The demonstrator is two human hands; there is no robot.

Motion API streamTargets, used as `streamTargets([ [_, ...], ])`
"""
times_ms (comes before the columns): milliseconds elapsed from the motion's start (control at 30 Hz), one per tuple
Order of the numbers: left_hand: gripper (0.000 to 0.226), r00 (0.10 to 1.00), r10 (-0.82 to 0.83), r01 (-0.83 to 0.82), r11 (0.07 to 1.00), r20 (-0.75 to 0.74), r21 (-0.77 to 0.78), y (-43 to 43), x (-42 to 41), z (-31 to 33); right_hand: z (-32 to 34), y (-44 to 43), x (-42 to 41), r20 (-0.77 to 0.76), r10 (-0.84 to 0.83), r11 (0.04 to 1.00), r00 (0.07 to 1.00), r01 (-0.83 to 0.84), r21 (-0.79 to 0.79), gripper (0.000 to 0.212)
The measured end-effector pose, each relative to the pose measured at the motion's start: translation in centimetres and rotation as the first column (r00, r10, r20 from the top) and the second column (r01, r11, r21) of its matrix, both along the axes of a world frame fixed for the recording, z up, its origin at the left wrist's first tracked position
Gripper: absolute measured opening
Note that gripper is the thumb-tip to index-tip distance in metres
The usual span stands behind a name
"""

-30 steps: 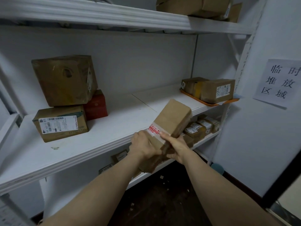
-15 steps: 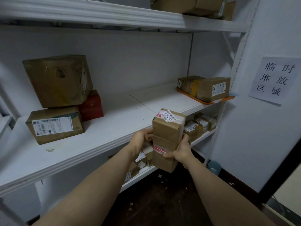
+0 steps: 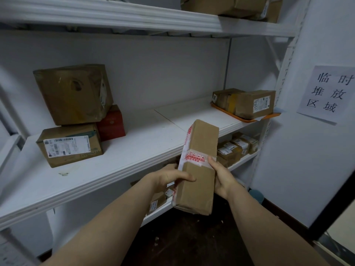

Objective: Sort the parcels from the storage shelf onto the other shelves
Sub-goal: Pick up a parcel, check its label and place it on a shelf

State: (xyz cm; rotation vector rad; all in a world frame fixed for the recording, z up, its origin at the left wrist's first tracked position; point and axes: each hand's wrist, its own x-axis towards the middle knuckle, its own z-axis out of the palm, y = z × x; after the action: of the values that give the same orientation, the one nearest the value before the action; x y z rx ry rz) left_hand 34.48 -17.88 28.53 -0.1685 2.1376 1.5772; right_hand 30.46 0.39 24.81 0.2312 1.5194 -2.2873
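Observation:
A long brown cardboard parcel (image 3: pixel 197 166) with a band of red-printed white tape is held upright in front of the middle white shelf (image 3: pixel 119 162). My left hand (image 3: pixel 169 178) grips its left side with the thumb across the front face. My right hand (image 3: pixel 222 178) grips its right edge, thumb at the tape band. The parcel's lower end hangs below the shelf's front edge.
On the middle shelf, two brown boxes (image 3: pixel 71 120) are stacked at the left beside a red box (image 3: pixel 112 123). An orange tray (image 3: pixel 247 118) with two parcels sits at the right. Several small parcels (image 3: pixel 236 148) lie on the lower shelf. A paper sign (image 3: pixel 326 93) hangs on the right wall.
The parcel has been turned in both hands: its labelled end no longer faces me and a plain brown face shows. It sits a little further right, and the view has shifted slightly.

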Motion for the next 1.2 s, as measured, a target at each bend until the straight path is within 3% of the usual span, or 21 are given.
streamTargets([
  [100, 0.038, 0.991, 0.067, -0.07, 0.997, -0.118, -0.02, 1.3, 0.7, 0.0, 0.3, -0.6, 0.1, 0.07, -0.006, 0.994, 0.997, -0.002, 0.111, 0.052],
  [133, 0.046, 0.978, 0.102, -0.117, 0.99, -0.182, -0.073, 1.4, 0.5, -0.3, 0.2, -0.7, 0.1, 0.108, -0.02, 0.981, 0.994, -0.001, 0.193, 0.056],
  [233, 0.105, 0.951, 0.092, -0.189, 0.928, -0.294, -0.322, 1.6, 0.1, -1.0, 0.1, -1.0, 0.1, 0.143, -0.042, 0.951, 0.989, -0.005, 0.31, 0.061],
  [300, 0.111, 0.949, 0.099, -0.215, 0.898, -0.298, -0.385, 1.5, 0.1, -1.2, 0.0, -1.1, 0.1, 0.141, -0.037, 0.951, 0.989, -0.008, 0.308, 0.06],
  [367, 0.106, 0.944, 0.116, -0.225, 0.911, -0.31, -0.344, 1.5, 0.2, -1.5, 0.1, -1.0, 0.4, 0.137, -0.039, 0.963, 0.99, 0.0, 0.269, 0.056],
  [467, 0.09, 0.926, 0.299, -0.31, 0.951, -0.23, -0.012, 1.4, 0.4, -1.7, 0.4, -0.5, 0.9, 0.104, -0.029, 0.975, 0.994, 0.005, 0.223, 0.049],
  [567, 0.075, 0.908, 0.418, -0.398, 0.862, 0.003, 0.314, 1.4, 0.4, -1.6, 0.5, 0.2, 2.1, 0.13, 0.1, 0.973, 0.986, -0.124, 0.195, 0.036],
  [667, 0.049, 0.936, 0.344, -0.338, 0.82, 0.075, 0.462, 1.4, 0.6, -1.3, 0.4, 0.3, 2.7, 0.13, 0.219, 0.967, 0.967, -0.233, 0.106, 0.03],
  [733, 0.03, 0.935, 0.344, -0.348, 0.844, 0.085, 0.409, 1.6, 0.9, -1.3, -0.4, 0.4, 2.4, 0.071, 0.206, 0.96, 0.976, -0.216, 0.178, 0.039],
  [867, 0.032, 0.948, 0.311, -0.319, 0.933, 0.072, 0.169, 2.7, 0.8, -2.3, -1.3, 0.4, 2.6, 0.0, 0.101, 0.905, 0.995, -0.092, 0.416, 0.077],
  [967, 0.029, 0.968, 0.201, -0.221, 0.966, 0.147, 0.134, 4.3, 1.4, -2.6, -1.7, 1.0, 3.1, -0.024, 0.127, 0.9, 0.992, -0.105, 0.422, 0.094],
  [1000, 0.037, 0.972, 0.177, -0.198, 0.971, 0.154, 0.134, 4.7, 1.5, -2.8, -1.6, 1.4, 3.3, -0.008, 0.14, 0.915, 0.99, -0.126, 0.384, 0.086],
  [1067, 0.052, 0.973, 0.129, -0.155, 0.98, 0.189, 0.125, 5.0, 1.6, -3.4, -1.0, 2.3, 3.9, 0.056, 0.156, 0.942, 0.986, -0.166, 0.293, 0.043],
  [1100, 0.049, 0.973, 0.108, -0.136, 0.982, 0.205, 0.129, 5.1, 1.8, -3.5, -1.0, 2.9, 3.9, 0.097, 0.134, 0.949, 0.986, -0.156, 0.274, 0.031],
  [1200, 0.032, 0.965, 0.101, -0.148, 0.971, 0.242, 0.188, 5.5, 1.8, -4.5, -1.2, 4.3, 4.2, 0.146, 0.073, 0.951, 0.987, -0.113, 0.288, 0.035],
])
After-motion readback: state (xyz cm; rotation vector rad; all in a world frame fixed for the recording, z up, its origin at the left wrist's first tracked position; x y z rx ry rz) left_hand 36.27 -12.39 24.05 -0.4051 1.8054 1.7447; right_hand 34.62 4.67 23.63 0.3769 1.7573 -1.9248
